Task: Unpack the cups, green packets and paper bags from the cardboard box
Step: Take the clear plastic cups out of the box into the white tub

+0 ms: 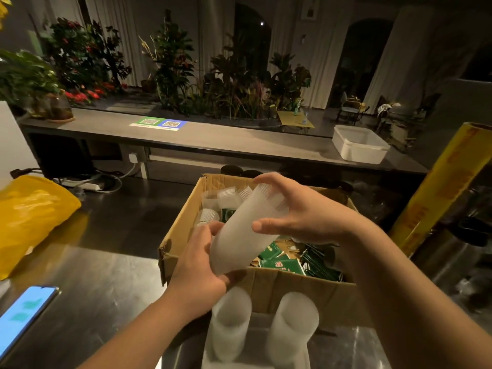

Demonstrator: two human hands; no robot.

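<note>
**A:** where's the cup stack rn?

**B:** tilted in the air over the cardboard box, both hands on it. left hand has its fingers curled round the low end, right hand wraps the top end by the ribbed rims. two more stacks stand on the table just in front of the box.

**A:** tricky to handle?

**B:** prob not. thin frosted plastic, looks v light but squashy + a bit slick imo. a nested stack can slide apart, so grip both ends, not the middle, and no hard squeeze.

**A:** what's in the box?

**B:** loose cups at the far corner, green packets on the near side. paper bags, can't spot any tbh, maybe under the packets. everything's motion-blurred, so can't count cups in any stack.
</note>
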